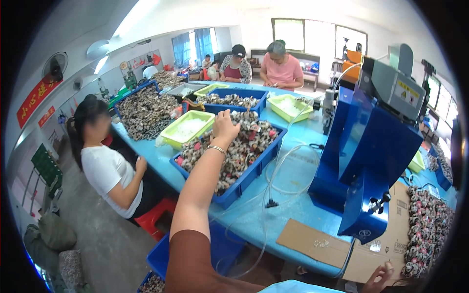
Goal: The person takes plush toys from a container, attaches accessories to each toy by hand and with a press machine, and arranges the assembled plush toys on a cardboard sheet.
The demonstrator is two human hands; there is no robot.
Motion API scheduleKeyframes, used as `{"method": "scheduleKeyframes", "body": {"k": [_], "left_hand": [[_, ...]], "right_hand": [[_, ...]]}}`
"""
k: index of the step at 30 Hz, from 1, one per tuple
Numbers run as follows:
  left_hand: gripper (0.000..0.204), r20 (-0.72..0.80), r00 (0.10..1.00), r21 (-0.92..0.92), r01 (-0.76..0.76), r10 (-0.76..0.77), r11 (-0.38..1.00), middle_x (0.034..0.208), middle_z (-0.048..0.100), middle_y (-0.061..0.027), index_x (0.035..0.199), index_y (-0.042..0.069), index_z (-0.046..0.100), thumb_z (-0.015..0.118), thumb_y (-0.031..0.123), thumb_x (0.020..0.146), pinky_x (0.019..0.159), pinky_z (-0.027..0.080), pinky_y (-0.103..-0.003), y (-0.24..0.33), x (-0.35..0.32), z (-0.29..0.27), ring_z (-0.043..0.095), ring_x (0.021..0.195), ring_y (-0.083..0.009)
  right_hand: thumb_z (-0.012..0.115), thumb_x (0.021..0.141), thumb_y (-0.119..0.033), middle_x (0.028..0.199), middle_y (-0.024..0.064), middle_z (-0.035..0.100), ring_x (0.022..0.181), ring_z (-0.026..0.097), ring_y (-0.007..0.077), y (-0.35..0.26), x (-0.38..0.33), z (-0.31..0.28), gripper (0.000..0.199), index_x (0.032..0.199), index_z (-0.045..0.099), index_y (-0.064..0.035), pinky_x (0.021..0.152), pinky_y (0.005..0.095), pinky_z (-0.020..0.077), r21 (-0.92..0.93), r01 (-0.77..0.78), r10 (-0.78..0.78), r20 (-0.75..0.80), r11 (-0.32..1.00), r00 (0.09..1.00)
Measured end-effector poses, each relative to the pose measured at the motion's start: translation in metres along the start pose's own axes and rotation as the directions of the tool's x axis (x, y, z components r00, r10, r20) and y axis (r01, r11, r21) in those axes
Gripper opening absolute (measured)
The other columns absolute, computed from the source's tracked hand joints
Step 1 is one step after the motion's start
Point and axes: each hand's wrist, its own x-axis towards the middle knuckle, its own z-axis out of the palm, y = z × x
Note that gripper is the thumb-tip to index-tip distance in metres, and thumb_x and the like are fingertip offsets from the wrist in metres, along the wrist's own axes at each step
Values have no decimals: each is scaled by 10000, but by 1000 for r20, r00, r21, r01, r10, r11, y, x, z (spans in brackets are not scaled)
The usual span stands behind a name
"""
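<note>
My left arm, in a brown sleeve with a bracelet at the wrist, stretches out over the table. My left hand (224, 127) is at the far end of a blue bin (254, 171) heaped with small dark and pink parts (244, 144). Its fingers curl down into the heap, and whether they hold any parts is hidden. My right hand (378, 278) is low at the bottom right, fingers apart, at the near edge of a flat cardboard sheet (386, 244) and holding nothing. A blue press machine (366, 161) stands on the table between the hands.
Clear tubing (278, 180) loops across the blue table (293, 205). Yellow-green trays (188, 128) and more blue bins of parts lie beyond. A pile of parts (427, 229) sits at the right. A person in white sits at the left; two others work at the far end.
</note>
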Motion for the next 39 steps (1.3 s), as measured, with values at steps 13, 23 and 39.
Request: {"method": "scheduleKeyframes", "body": {"k": [13,23,39], "left_hand": [[510,231,972,-210,94,-44,973,1095,685,-174,1198,102,618,770,235,730,888,518,-428,-20,7,-22,642,1028,-373],[370,555,745,-459,645,371,-611,1231,589,-140,1320,45,478,510,171,973,794,593,-427,35,-213,-142,607,1047,-282],[112,338,896,-931,363,288,-34,1081,502,-69,852,65,623,589,-41,834,901,391,-281,149,-361,-166,492,1007,-158]], "right_hand": [[702,879,-31,810,96,619,618,555,163,-38,5,19,295,1168,639,-27,502,264,472,-21,176,-176,-17,984,984],[584,874,70,891,96,627,671,618,131,-165,-11,63,204,1066,575,2,627,243,495,700,-329,-129,514,634,848],[692,893,-56,779,64,667,661,644,88,-242,8,69,102,967,642,-6,542,243,481,810,-376,-239,515,450,823]]}}
